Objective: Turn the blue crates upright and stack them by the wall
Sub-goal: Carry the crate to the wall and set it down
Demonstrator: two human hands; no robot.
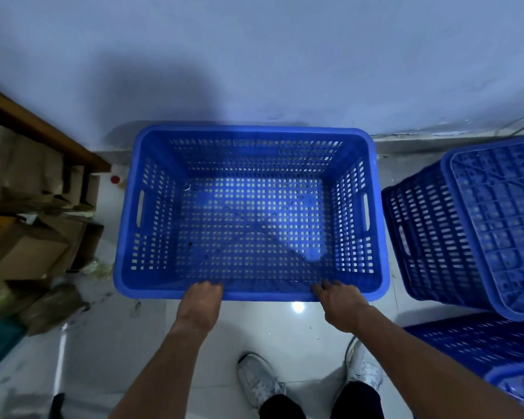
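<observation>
An upright blue perforated crate [152, 294] stands open-side up, its far side close to the white wall [254, 55]. My left hand [201, 303] grips the crate's near rim left of centre, fingers curled over the edge. My right hand [339, 303] grips the same rim further right. To the right an upside-down blue crate [466, 225] shows its ribbed bottom. Another blue crate [478, 343] lies in front of that one, partly cut off by the frame edge.
Cardboard boxes [34, 237] and bags crowd the floor at the left under a wooden ledge [43, 128]. A small red-capped thing [115, 179] sits by the wall. My white shoes [260, 379] stand on the glossy tile floor [103, 343].
</observation>
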